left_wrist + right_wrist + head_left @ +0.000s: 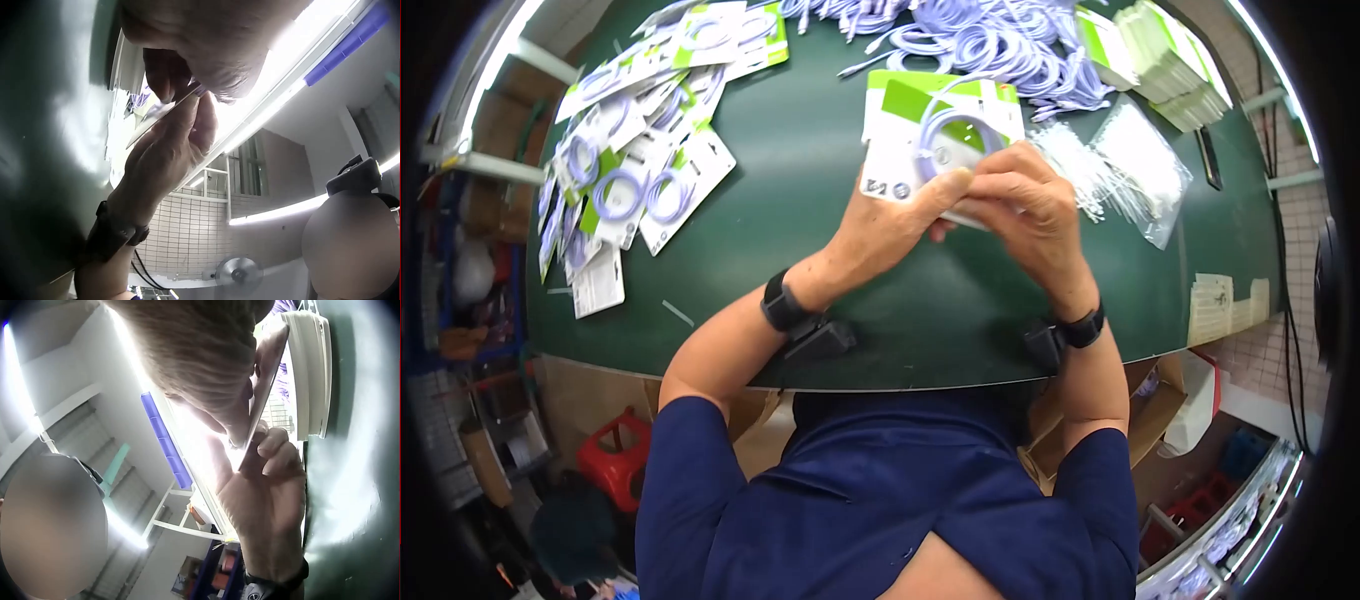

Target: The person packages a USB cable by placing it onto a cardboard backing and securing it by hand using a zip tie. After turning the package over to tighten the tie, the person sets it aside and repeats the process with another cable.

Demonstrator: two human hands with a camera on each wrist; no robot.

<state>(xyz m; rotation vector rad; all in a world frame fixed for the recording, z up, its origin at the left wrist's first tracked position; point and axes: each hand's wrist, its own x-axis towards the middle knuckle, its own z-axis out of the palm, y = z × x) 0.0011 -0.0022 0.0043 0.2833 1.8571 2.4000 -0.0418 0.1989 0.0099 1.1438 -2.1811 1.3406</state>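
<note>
A white-and-green backing card [890, 150] bears a coiled lavender cable [928, 140] and is held up over the table, tilted. My left hand [890, 220] grips the card's lower left part, thumb across its front and fingers behind. At the lower right of the coil, my right hand [1030, 200] has curled fingers pinching at the card and cable. I cannot tell whether a thin tie is also between those fingertips. In the left wrist view the card [164, 116] shows edge-on between both hands, as does the card [267, 394] in the right wrist view.
Finished-looking cards with cables [645, 195] lie piled at left. Loose coiled cables [1000, 50] heap at the back. White cable ties [1072, 160], a clear plastic bag [1145, 170] and stacked cards [1165, 65] occupy the right. Another card [1000, 95] lies behind the held one on the green table [790, 130].
</note>
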